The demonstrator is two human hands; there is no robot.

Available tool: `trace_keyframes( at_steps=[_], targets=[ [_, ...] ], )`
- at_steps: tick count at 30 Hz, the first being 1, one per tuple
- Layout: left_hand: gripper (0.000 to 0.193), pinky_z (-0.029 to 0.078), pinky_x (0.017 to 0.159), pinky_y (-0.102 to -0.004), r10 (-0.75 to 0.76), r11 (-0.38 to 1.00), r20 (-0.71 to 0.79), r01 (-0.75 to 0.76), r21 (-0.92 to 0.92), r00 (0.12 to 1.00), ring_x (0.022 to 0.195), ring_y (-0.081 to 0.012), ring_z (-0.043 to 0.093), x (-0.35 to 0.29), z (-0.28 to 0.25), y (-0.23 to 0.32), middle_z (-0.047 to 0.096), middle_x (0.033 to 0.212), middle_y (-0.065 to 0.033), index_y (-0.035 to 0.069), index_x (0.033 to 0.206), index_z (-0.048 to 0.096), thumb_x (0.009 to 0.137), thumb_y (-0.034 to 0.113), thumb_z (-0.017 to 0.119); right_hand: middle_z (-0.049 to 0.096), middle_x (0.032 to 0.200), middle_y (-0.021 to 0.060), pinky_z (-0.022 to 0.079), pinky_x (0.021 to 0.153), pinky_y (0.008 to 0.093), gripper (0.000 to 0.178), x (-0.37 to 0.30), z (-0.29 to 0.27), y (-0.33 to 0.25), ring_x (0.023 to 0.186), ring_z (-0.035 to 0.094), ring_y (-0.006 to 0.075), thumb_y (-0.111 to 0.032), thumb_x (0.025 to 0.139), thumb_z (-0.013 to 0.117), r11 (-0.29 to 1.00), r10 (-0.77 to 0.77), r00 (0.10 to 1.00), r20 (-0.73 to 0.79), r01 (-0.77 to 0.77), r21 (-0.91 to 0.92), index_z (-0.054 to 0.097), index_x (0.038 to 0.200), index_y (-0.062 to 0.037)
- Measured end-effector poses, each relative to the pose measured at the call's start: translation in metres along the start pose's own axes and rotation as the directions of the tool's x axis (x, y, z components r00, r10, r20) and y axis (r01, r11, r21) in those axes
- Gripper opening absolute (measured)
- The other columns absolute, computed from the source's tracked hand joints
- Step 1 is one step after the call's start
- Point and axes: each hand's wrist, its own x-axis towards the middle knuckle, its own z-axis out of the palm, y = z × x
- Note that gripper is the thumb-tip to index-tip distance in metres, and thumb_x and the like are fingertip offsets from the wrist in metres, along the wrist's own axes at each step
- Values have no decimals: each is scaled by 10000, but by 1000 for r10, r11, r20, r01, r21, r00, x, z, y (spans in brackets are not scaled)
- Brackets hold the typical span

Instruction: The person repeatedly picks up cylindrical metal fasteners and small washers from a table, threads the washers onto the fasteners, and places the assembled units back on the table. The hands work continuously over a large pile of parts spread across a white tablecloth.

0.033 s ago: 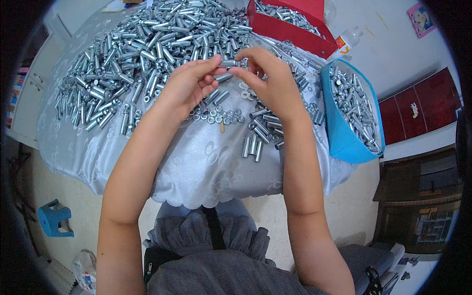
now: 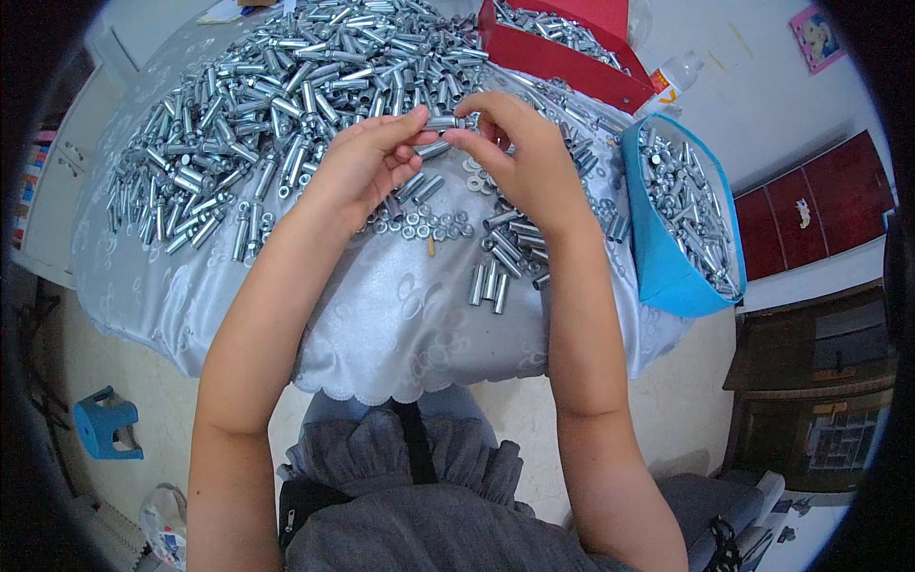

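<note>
Above the table, my left hand (image 2: 367, 162) pinches the left end of a silver sleeve anchor bolt (image 2: 442, 124) between thumb and fingers. My right hand (image 2: 519, 153) curls its thumb and fingers around the bolt's other end; their exact contact is partly hidden. The bolt lies almost level between the hands. Under them are hex nuts (image 2: 419, 226) in a cluster, flat washers (image 2: 477, 178) and a few loose metal sleeves (image 2: 428, 189). More metal sleeves (image 2: 490, 284) lie beside my right forearm.
A large heap of sleeve anchors (image 2: 286, 86) covers the table's far left. At the back stands a red box (image 2: 562, 62) of metal parts, near a clear bottle (image 2: 679, 71). To the right is a blue fabric bin (image 2: 681, 286) full of bolts. A patterned grey tablecloth (image 2: 400, 334) hangs over the near edge.
</note>
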Motion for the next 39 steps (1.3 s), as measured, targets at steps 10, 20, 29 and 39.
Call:
trace_keyframes(
  at_steps=[10, 20, 29, 39],
  targets=[
    [181, 459, 671, -197, 224, 953, 38, -227, 199, 974, 721, -76, 563, -8, 9, 4, 625, 838, -43, 35, 898, 582, 812, 187, 632, 541, 596, 138, 417, 539, 382, 352, -1, 11, -3, 546, 528, 304, -318, 882, 476, 986, 159, 987, -11, -158, 58, 532, 723, -10],
    [130, 448, 642, -175, 628, 607, 205, -637, 475, 751, 744, -56, 570, -18, 18, 3, 614, 807, -31, 5, 847, 581, 761, 56, 665, 481, 519, 35, 372, 456, 248, 531, 0, 13, 1, 466, 482, 116, -453, 913, 352, 564, 481, 819, 313, -562, 605, 505, 629, -32],
    [98, 385, 523, -157, -130, 774, 638, -324, 544, 759, 568, -9, 492, -34, 22, 0, 586, 666, 39, 52, 802, 581, 790, 128, 641, 471, 572, 21, 395, 504, 232, 485, 8, -4, 9, 522, 506, 120, -451, 917, 345, 618, 577, 814, -62, -386, 684, 501, 694, -50],
    [278, 395, 562, -184, 19, 997, -178, -32, -73, 984, 608, -61, 457, -1, -12, 15, 517, 714, 20, 78, 839, 531, 816, 341, 618, 448, 561, 23, 387, 510, 239, 424, 8, -7, 7, 523, 480, 129, -385, 922, 383, 560, 585, 806, -91, -319, 765, 482, 680, -51]
  ],
)
